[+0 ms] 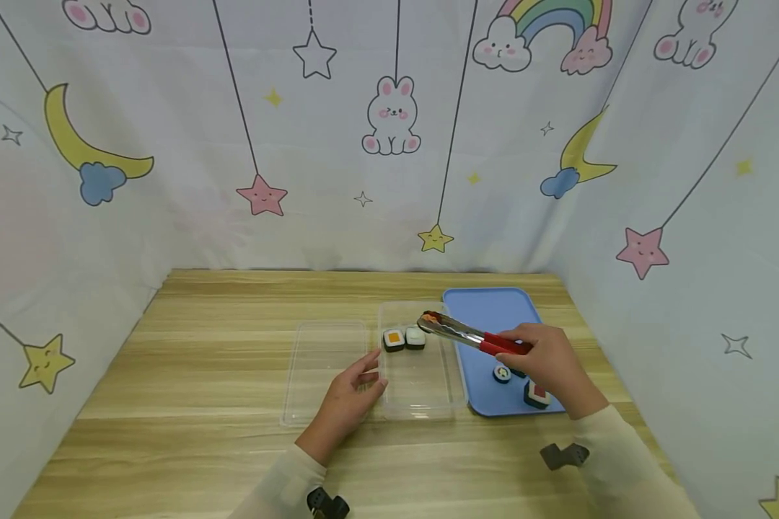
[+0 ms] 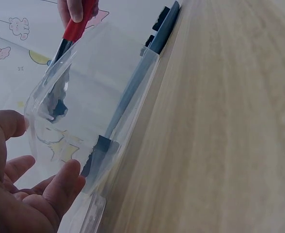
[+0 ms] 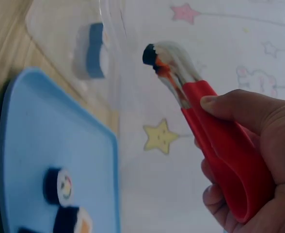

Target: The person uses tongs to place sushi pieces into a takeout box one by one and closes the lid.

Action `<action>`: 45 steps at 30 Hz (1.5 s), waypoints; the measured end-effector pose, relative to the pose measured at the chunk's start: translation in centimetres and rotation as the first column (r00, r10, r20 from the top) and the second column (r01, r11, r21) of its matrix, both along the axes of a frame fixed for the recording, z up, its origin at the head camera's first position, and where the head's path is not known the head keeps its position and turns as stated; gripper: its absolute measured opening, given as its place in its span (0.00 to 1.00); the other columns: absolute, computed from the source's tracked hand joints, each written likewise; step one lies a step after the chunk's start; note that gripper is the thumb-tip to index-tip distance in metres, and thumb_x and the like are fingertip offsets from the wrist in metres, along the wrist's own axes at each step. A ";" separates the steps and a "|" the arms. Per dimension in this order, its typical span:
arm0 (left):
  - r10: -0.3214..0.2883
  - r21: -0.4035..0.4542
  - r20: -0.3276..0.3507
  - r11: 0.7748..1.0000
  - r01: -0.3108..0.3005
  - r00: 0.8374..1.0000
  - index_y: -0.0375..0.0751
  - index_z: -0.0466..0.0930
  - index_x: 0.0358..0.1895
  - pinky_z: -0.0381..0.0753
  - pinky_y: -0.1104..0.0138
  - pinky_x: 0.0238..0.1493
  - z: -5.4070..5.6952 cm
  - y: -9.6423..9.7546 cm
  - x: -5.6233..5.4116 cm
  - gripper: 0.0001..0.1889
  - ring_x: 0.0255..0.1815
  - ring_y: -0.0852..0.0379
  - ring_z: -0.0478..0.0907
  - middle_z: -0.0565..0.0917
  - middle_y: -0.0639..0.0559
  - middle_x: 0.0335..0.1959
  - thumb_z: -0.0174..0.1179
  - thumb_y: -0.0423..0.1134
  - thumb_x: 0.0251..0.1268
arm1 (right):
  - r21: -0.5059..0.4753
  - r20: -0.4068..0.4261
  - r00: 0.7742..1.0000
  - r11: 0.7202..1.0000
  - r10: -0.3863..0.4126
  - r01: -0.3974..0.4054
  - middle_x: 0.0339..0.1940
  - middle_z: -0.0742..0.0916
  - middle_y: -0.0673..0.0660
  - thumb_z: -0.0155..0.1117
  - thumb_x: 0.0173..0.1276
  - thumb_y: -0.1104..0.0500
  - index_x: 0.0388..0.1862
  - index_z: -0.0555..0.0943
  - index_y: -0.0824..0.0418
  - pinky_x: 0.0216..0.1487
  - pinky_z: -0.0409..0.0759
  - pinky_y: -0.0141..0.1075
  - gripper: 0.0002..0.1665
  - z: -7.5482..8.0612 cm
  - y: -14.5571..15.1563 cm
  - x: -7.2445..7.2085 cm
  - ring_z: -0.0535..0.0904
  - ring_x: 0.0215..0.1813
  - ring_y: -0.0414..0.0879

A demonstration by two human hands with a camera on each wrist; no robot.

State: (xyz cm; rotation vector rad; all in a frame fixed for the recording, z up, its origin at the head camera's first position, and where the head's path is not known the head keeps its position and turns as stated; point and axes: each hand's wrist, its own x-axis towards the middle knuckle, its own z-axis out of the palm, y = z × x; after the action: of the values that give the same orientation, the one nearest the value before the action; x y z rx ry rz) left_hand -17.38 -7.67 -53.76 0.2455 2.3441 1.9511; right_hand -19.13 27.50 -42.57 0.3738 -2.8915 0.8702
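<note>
My right hand (image 1: 550, 362) grips red-handled metal tongs (image 3: 229, 145). Between the tong tips is a small dark sushi roll piece (image 3: 149, 55) with some orange showing, held over the back of a clear plastic container (image 1: 417, 395). Two toy-like sushi pieces stand side by side inside it: one with an orange square centre (image 1: 394, 339), the other with a white top (image 1: 415, 338). At the container's left wall is my left hand (image 1: 349, 400), fingers loosely bent and spread, fingertips right at the clear side. It holds nothing.
A blue tray (image 1: 487, 306) lies right of the container, bearing a round roll (image 1: 502, 373), a red-topped piece (image 1: 537, 395) and another piece partly hidden by my right hand. A flat clear lid (image 1: 327, 375) lies on the left. Printed curtains (image 1: 337, 144) surround the wooden table (image 1: 221, 346).
</note>
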 end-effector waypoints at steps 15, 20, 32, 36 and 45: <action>0.003 0.001 -0.034 1.000 -0.003 0.999 0.42 0.72 0.76 0.80 0.48 0.60 0.0 0.0 -0.1 0.31 0.63 0.41 0.81 0.79 0.37 0.67 0.67 0.37 0.72 | 0.072 0.092 0.986 0.986 0.141 -0.148 0.35 0.88 0.47 0.80 0.58 0.61 0.45 0.92 0.58 0.38 0.82 0.38 0.15 -0.4 -5.1 -1.4 0.80 0.35 0.42; 0.013 0.017 -0.020 1.000 -0.013 1.000 0.43 0.73 0.75 0.80 0.47 0.60 0.1 0.0 -0.1 0.30 0.63 0.42 0.82 0.80 0.39 0.67 0.68 0.37 0.71 | 0.104 0.109 0.982 0.981 0.154 -0.165 0.33 0.88 0.45 0.81 0.57 0.61 0.45 0.93 0.58 0.38 0.81 0.38 0.15 -0.5 -5.7 -1.5 0.80 0.35 0.41; -0.004 -0.012 0.000 1.000 0.004 1.000 0.45 0.71 0.76 0.78 0.45 0.62 0.0 0.0 0.0 0.30 0.64 0.42 0.80 0.78 0.41 0.70 0.66 0.38 0.73 | 0.170 0.113 0.985 0.974 0.132 -0.150 0.35 0.87 0.46 0.83 0.55 0.59 0.46 0.93 0.57 0.38 0.80 0.39 0.17 -1.3 -6.8 -1.5 0.78 0.35 0.41; -0.011 -0.011 0.001 1.000 0.011 1.000 0.45 0.71 0.77 0.78 0.45 0.62 -0.1 0.0 0.0 0.31 0.65 0.42 0.80 0.76 0.41 0.72 0.66 0.39 0.73 | 0.164 0.122 0.985 0.976 0.121 -0.140 0.34 0.87 0.46 0.83 0.55 0.59 0.46 0.93 0.57 0.37 0.80 0.39 0.18 -1.4 -6.9 -1.5 0.79 0.35 0.42; -0.013 -0.014 -0.015 1.000 0.013 1.000 0.43 0.71 0.76 0.79 0.46 0.61 -0.1 -0.2 0.1 0.31 0.64 0.40 0.80 0.77 0.36 0.69 0.66 0.38 0.72 | 0.138 0.098 0.983 0.976 0.158 -0.170 0.35 0.87 0.48 0.84 0.54 0.60 0.47 0.92 0.60 0.39 0.80 0.40 0.20 -1.3 -6.5 -1.4 0.81 0.36 0.45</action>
State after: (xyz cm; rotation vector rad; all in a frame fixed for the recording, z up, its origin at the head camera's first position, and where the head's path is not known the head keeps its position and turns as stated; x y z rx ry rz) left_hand -17.29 -7.83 -53.81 0.2754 2.3580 1.9337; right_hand -20.54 20.98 -43.87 0.6110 -3.0488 0.7140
